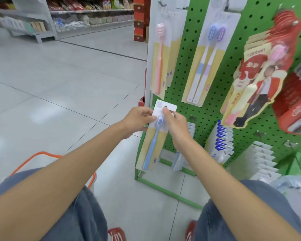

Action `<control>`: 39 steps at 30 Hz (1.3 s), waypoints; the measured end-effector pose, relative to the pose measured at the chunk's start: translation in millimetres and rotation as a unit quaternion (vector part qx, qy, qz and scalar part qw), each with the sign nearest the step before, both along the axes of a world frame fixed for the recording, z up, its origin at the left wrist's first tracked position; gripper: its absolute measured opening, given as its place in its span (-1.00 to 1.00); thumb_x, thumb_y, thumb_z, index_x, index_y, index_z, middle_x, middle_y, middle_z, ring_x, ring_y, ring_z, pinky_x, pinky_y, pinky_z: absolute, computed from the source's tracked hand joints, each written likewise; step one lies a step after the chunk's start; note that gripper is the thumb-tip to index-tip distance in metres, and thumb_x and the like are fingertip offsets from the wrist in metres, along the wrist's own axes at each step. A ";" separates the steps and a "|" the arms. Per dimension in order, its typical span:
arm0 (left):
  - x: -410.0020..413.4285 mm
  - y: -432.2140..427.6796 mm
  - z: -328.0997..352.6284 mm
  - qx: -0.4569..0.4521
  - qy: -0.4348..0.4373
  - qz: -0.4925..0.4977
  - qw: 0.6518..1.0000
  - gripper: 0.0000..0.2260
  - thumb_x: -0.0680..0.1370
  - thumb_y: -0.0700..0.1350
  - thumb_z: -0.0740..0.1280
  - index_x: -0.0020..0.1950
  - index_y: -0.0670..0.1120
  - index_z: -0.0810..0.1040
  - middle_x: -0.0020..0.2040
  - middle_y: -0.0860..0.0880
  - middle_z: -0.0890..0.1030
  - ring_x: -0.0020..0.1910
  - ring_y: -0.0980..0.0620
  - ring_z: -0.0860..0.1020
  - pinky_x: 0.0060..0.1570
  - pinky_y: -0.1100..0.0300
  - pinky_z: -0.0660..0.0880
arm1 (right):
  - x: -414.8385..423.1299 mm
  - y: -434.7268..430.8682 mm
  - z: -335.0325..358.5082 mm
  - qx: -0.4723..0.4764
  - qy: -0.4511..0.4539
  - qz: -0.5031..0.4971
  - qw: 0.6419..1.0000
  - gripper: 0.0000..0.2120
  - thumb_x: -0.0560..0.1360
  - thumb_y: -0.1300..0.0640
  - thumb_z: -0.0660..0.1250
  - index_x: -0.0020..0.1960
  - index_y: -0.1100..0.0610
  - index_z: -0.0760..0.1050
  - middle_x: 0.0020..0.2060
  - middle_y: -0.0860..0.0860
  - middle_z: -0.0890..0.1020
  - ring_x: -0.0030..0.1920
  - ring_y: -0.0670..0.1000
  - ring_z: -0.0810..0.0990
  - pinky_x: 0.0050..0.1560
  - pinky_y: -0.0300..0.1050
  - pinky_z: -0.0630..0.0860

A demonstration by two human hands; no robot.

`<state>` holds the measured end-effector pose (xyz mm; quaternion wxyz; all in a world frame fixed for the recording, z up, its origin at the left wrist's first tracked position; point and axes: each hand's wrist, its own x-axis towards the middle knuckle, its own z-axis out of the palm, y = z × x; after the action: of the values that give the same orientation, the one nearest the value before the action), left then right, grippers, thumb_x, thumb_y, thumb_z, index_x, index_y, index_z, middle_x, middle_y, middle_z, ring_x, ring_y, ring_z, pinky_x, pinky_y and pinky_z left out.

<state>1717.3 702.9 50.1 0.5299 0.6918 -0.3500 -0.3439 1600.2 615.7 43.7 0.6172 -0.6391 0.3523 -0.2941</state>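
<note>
A blue toothbrush pack (152, 145), a long white and yellow card, hangs in front of the lower left of the green pegboard rack (210, 108). My left hand (137, 120) pinches the pack's upper left edge. My right hand (176, 123) pinches its top from the right, with the thumb just under the card's hang hole. The rest of the pack hangs free below both hands.
On the rack hang a pink toothbrush pack (159, 58), a blue and purple twin pack (207, 60), red packs (257, 73) and several small white and blue packs (222, 138) lower down. An orange basket handle (35, 158) is by my left knee. Store shelves (42, 20) stand across the tiled aisle.
</note>
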 end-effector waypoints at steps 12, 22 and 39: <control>-7.2 5.5 -9.9 0.023 0.098 0.068 0.993 -0.86 0.62 -0.22 0.30 0.15 -0.19 0.57 -0.02 -0.06 0.66 -0.18 0.09 0.65 -0.20 0.21 0.62 | -13.0 0.0 -11.2 0.035 0.071 0.095 0.992 -0.72 0.64 0.03 0.19 0.05 0.14 0.63 -0.05 0.12 0.71 -0.06 0.10 0.65 0.13 0.05 0.55; 22.8 20.8 -16.1 -0.063 0.208 0.242 0.946 -0.88 0.64 -0.25 0.26 -0.03 -0.10 0.56 -0.03 -0.05 0.65 -0.14 0.04 0.63 -0.11 0.14 0.60 | -32.0 16.2 -50.2 0.104 0.163 0.250 0.949 -0.78 0.61 0.13 0.25 0.16 0.21 0.56 0.08 0.20 0.66 -0.03 0.06 0.62 0.21 0.04 0.52; 19.3 33.3 -12.3 0.012 0.194 0.196 0.961 -0.59 0.61 0.19 0.21 0.37 0.00 0.41 0.22 -0.07 0.46 0.14 -0.06 0.54 0.05 -0.12 0.60 | -43.6 34.1 -71.4 -0.226 0.210 0.323 0.894 -0.28 0.52 0.29 0.16 0.54 -0.27 0.10 0.46 -0.13 0.37 0.29 0.00 0.50 0.24 -0.04 0.47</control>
<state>1736.6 736.2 37.7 0.6360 0.6731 -0.0936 -0.3656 1556.5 649.8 -27.7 0.4285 -0.8871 0.1716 -0.0088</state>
